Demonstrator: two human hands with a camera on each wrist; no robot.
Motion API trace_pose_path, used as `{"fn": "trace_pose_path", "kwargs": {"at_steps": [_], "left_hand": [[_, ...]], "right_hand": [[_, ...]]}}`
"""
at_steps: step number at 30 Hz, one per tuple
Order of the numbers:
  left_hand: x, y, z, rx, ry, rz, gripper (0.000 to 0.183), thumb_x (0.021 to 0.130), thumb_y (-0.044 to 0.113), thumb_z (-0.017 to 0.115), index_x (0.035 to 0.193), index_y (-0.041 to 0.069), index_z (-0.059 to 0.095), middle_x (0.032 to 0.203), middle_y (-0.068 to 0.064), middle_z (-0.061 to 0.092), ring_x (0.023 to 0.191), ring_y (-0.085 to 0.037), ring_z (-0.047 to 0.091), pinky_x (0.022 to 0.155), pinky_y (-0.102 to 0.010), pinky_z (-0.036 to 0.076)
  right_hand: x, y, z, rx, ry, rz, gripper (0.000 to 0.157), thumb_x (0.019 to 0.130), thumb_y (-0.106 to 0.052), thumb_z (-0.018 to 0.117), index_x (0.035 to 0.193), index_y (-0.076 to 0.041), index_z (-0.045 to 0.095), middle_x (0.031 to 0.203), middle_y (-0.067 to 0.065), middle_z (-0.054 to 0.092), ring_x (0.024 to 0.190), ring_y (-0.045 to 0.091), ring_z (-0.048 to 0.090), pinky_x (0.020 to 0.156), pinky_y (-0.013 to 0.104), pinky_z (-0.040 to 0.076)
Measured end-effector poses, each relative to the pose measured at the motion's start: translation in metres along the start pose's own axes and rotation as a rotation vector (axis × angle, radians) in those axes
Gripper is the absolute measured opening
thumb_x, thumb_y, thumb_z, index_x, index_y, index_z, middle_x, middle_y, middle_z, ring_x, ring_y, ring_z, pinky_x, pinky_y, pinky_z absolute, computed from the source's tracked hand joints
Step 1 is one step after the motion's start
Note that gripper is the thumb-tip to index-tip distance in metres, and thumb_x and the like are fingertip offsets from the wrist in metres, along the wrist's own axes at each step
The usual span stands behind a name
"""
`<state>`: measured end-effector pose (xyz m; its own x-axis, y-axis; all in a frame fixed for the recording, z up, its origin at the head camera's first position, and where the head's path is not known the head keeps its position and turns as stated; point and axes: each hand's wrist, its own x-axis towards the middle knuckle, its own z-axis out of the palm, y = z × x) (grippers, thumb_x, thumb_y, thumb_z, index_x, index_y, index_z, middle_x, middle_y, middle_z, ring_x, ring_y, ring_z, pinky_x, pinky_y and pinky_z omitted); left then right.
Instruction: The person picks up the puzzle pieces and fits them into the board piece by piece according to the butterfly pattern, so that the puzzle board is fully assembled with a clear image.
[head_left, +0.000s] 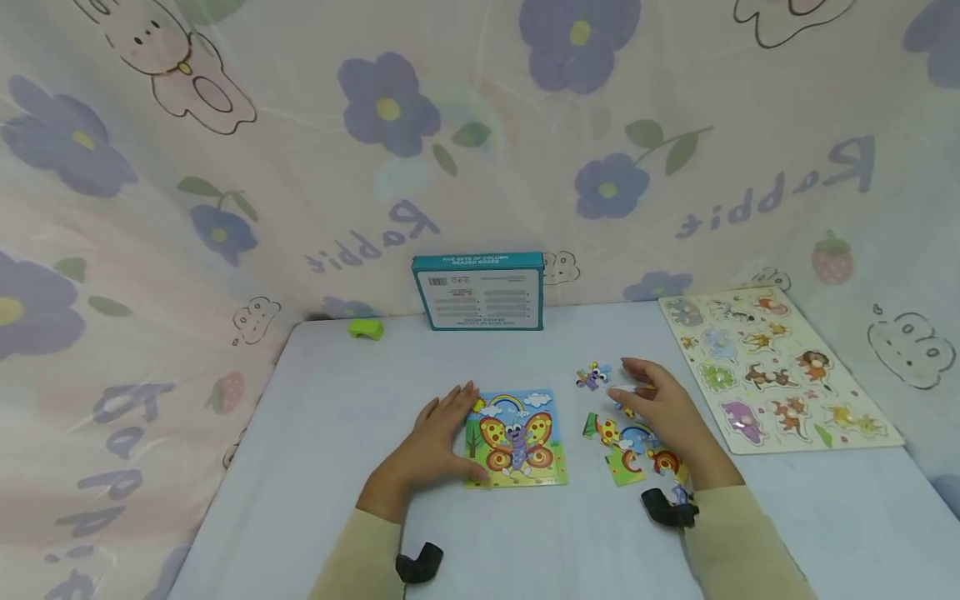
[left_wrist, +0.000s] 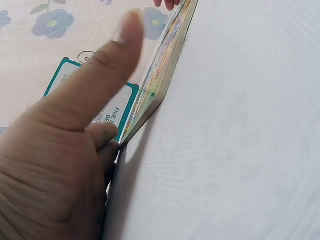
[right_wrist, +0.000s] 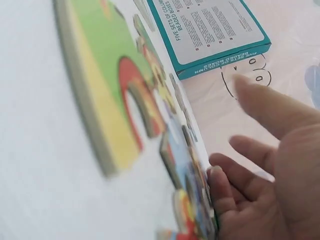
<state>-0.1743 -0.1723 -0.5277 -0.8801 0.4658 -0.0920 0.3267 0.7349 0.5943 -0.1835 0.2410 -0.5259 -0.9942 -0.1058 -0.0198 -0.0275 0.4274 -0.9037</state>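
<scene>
Evidently, the butterfly board (head_left: 517, 433) is lying flat near the middle of the desk (head_left: 300, 467), with its picture upright to the person, perhaps for easy viewing. The left hand (head_left: 427, 442) is resting along its left edge, probably steadying it: the fingers are lying fairly straight, the thumb is standing well apart over the near left corner, and nothing is being gripped. The loose pieces (head_left: 637, 440) are lying beyond the board's right edge, seemingly within easy reach of the right hand (head_left: 671, 417). That hand is hanging over them with its fingers loosely bent and its thumb apart from them, pinching nothing; whether any finger is touching a piece, one cannot tell. A purple-and-blue piece (head_left: 593, 376) is lying toward the desk's far edge. At that edge the box (head_left: 483, 296) is standing upright, possibly leaning on the cloth (head_left: 495, 200); the green block (head_left: 366, 329) is sitting near the far left corner, and the animal board (head_left: 757, 394) is lying along the right edge, apparently out of the way.
</scene>
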Motion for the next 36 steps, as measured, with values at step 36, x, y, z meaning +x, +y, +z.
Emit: {"fn": "trace_pose_path", "kwargs": {"at_steps": [36], "left_hand": [[-0.002,0.001,-0.003,0.046,-0.055,0.030,0.143,0.066,0.068,0.098,0.175,0.013,0.024,0.181,0.002,0.010,0.166,-0.019,-0.001,0.130,-0.051,-0.002]], "right_hand": [[-0.007,-0.021,-0.008,-0.198,0.140,-0.044,0.037,0.110,-0.017,0.070,0.142,-0.004,0.056,0.117,0.014,0.063,0.099,0.029,0.068,0.074,0.034,0.056]]}}
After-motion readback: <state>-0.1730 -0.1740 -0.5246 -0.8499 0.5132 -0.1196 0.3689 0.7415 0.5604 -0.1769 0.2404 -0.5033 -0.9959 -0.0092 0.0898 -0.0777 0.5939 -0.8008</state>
